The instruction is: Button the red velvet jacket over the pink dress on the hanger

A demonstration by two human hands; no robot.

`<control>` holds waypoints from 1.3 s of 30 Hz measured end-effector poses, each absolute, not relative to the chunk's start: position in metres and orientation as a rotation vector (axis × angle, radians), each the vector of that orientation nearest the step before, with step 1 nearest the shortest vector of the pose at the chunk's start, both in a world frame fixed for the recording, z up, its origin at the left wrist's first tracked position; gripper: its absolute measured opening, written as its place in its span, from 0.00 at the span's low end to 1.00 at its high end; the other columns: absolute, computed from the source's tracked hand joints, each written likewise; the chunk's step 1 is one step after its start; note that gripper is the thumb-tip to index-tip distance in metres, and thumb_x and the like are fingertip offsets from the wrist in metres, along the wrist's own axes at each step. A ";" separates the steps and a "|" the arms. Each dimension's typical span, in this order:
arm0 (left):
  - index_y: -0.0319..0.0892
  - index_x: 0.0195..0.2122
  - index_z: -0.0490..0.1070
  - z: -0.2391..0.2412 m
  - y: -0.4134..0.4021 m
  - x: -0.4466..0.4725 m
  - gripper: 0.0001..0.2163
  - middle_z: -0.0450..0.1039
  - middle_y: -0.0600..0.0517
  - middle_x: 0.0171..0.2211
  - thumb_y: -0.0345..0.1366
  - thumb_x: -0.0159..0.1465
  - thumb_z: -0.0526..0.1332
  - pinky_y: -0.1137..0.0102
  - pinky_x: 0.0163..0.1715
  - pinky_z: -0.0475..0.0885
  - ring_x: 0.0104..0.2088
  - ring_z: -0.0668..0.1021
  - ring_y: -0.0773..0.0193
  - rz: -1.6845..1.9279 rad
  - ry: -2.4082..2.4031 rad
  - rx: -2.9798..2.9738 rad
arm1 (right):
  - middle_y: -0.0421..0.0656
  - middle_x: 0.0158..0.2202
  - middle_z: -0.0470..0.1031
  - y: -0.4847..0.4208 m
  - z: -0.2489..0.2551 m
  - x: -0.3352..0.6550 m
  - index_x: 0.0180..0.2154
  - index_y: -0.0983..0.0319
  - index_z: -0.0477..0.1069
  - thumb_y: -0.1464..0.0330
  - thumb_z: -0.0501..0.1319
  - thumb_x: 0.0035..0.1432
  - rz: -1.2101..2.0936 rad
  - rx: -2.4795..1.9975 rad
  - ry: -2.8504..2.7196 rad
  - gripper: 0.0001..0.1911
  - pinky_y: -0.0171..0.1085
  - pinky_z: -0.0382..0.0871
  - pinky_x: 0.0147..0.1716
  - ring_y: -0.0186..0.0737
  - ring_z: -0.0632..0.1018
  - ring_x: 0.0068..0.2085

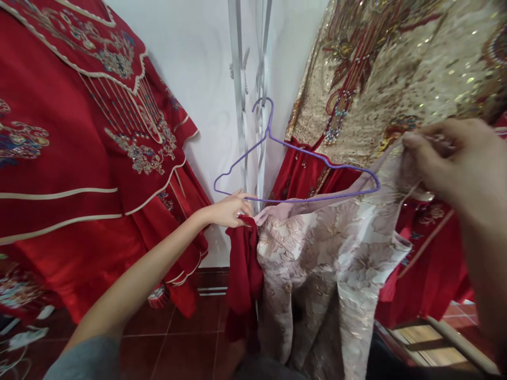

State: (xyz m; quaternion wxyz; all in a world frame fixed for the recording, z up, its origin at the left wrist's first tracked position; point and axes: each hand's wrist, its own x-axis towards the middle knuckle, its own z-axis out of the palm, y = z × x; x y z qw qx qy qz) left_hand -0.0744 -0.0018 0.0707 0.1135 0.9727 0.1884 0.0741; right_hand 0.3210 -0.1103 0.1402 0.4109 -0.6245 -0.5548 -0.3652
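**Floral garment (304,232) strung between two hands, purple hanger (269,129) in the middle**

So the right hand (447,158) has thumb and fingers pressed together, pinching the floral garment's shoulder just past the hanger's near end. My guess is the corner's lifted like that so the neckline sits taut instead of flopping over the wire.

Left hand (232,208) is well apart from that pinch, by the hanger's other end, right at the garment's opposite top edge. Its fingers are curled over a bunched red cloth (243,264) that hangs just below, but I honestly can't tell what they're pinching, or if they touch the bar. Probably there to steady that side.

The hook's above and between both grips, in front of the white stand (237,68); can't tell if it's hooked on. Gold sequined dress (388,74) is behind and above the right-hand pinch, red embroidered outfit (87,158) off beyond the left.
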 end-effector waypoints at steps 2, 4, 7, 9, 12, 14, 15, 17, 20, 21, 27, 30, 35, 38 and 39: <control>0.45 0.34 0.78 0.071 -0.005 -0.070 0.09 0.78 0.52 0.37 0.28 0.54 0.62 0.47 0.64 0.43 0.63 0.61 0.51 0.201 0.571 2.860 | 0.47 0.32 0.74 -0.102 0.144 0.296 0.35 0.59 0.76 0.51 0.56 0.59 -0.839 -1.533 -1.416 0.20 0.41 0.67 0.34 0.45 0.75 0.35; 0.45 0.33 0.78 0.071 -0.008 -0.066 0.08 0.79 0.52 0.36 0.28 0.53 0.63 0.49 0.64 0.46 0.63 0.62 0.50 0.194 0.591 2.874 | 0.47 0.34 0.74 -0.093 0.146 0.283 0.35 0.60 0.76 0.53 0.56 0.59 -0.788 -1.488 -1.472 0.19 0.41 0.67 0.36 0.45 0.75 0.36; 0.45 0.31 0.79 0.072 -0.008 -0.066 0.08 0.79 0.52 0.35 0.29 0.52 0.63 0.55 0.62 0.52 0.60 0.65 0.51 0.201 0.637 2.899 | 0.48 0.35 0.74 -0.086 0.144 0.280 0.36 0.59 0.76 0.55 0.57 0.59 -0.743 -1.453 -1.519 0.17 0.41 0.67 0.37 0.44 0.75 0.36; 0.46 0.31 0.79 0.073 -0.007 -0.070 0.09 0.79 0.53 0.34 0.28 0.51 0.62 0.57 0.60 0.55 0.58 0.67 0.51 0.202 0.702 2.916 | 0.47 0.34 0.74 -0.088 0.139 0.288 0.36 0.59 0.76 0.55 0.57 0.59 -0.711 -1.464 -1.489 0.17 0.40 0.67 0.36 0.43 0.75 0.35; 0.46 0.32 0.79 0.075 -0.005 -0.080 0.10 0.79 0.53 0.33 0.28 0.51 0.61 0.57 0.59 0.54 0.56 0.68 0.51 0.191 0.792 2.940 | 0.46 0.33 0.75 -0.097 0.132 0.307 0.35 0.58 0.76 0.54 0.58 0.56 -0.663 -1.471 -1.442 0.16 0.41 0.67 0.32 0.43 0.75 0.32; 0.46 0.31 0.79 0.077 -0.004 -0.083 0.09 0.79 0.52 0.33 0.29 0.51 0.61 0.56 0.58 0.54 0.55 0.68 0.49 0.183 0.826 2.940 | 0.46 0.32 0.75 -0.105 0.128 0.317 0.34 0.57 0.75 0.53 0.59 0.56 -0.644 -1.477 -1.435 0.16 0.41 0.66 0.29 0.43 0.74 0.31; 0.45 0.30 0.79 0.078 -0.003 -0.083 0.09 0.79 0.52 0.33 0.29 0.51 0.61 0.55 0.57 0.54 0.55 0.68 0.48 0.182 0.841 2.933 | 0.45 0.31 0.75 -0.109 0.127 0.321 0.34 0.57 0.75 0.53 0.59 0.55 -0.639 -1.489 -1.427 0.16 0.41 0.66 0.28 0.43 0.74 0.30; 0.44 0.29 0.79 0.078 -0.003 -0.081 0.08 0.79 0.50 0.33 0.29 0.50 0.61 0.54 0.56 0.54 0.55 0.67 0.46 0.182 0.861 2.916 | 0.45 0.29 0.74 -0.115 0.126 0.325 0.34 0.57 0.76 0.52 0.59 0.55 -0.633 -1.527 -1.397 0.17 0.40 0.64 0.26 0.42 0.73 0.28; 0.43 0.29 0.79 0.076 -0.004 -0.075 0.07 0.79 0.50 0.33 0.29 0.50 0.61 0.53 0.56 0.53 0.56 0.66 0.46 0.161 0.845 2.900 | 0.46 0.29 0.74 -0.117 0.127 0.323 0.35 0.58 0.76 0.49 0.58 0.55 -0.647 -1.551 -1.377 0.20 0.40 0.64 0.26 0.41 0.72 0.27; 0.44 0.29 0.79 0.076 -0.004 -0.074 0.08 0.79 0.50 0.33 0.29 0.50 0.61 0.53 0.56 0.52 0.56 0.66 0.46 0.148 0.838 2.900 | 0.46 0.29 0.74 -0.116 0.128 0.321 0.34 0.58 0.76 0.49 0.57 0.56 -0.660 -1.541 -1.388 0.20 0.40 0.65 0.27 0.42 0.73 0.28; 0.45 0.31 0.78 0.079 -0.006 -0.084 0.07 0.79 0.52 0.35 0.31 0.53 0.61 0.53 0.58 0.48 0.58 0.65 0.48 0.146 0.842 2.879 | 0.50 0.30 0.74 -0.102 0.128 0.317 0.32 0.59 0.75 0.50 0.55 0.58 -0.794 -1.613 -1.354 0.21 0.45 0.66 0.36 0.48 0.74 0.35; 0.46 0.31 0.78 0.083 -0.006 -0.092 0.06 0.79 0.53 0.36 0.34 0.55 0.61 0.55 0.60 0.47 0.57 0.66 0.52 0.196 0.801 2.860 | 0.50 0.30 0.73 -0.095 0.124 0.320 0.31 0.59 0.74 0.52 0.55 0.57 -0.785 -1.625 -1.355 0.19 0.46 0.65 0.35 0.50 0.74 0.36; 0.46 0.31 0.78 0.084 -0.009 -0.092 0.06 0.78 0.54 0.34 0.34 0.56 0.61 0.57 0.60 0.48 0.54 0.69 0.55 0.218 0.729 2.870 | 0.51 0.31 0.73 -0.090 0.120 0.320 0.32 0.59 0.76 0.54 0.57 0.56 -0.782 -1.608 -1.353 0.18 0.44 0.66 0.35 0.49 0.74 0.35; 0.47 0.32 0.79 0.083 -0.010 -0.088 0.06 0.78 0.54 0.35 0.34 0.57 0.61 0.56 0.61 0.47 0.55 0.68 0.54 0.207 0.715 2.838 | 0.51 0.33 0.74 -0.089 0.122 0.316 0.34 0.60 0.76 0.55 0.58 0.56 -0.772 -1.621 -1.359 0.16 0.43 0.66 0.36 0.48 0.74 0.35; 0.47 0.32 0.79 0.083 -0.011 -0.087 0.06 0.78 0.53 0.35 0.35 0.57 0.61 0.56 0.60 0.47 0.55 0.67 0.53 0.199 0.707 2.826 | 0.51 0.34 0.74 -0.088 0.123 0.313 0.34 0.60 0.76 0.56 0.58 0.56 -0.761 -1.620 -1.367 0.16 0.43 0.66 0.37 0.47 0.74 0.35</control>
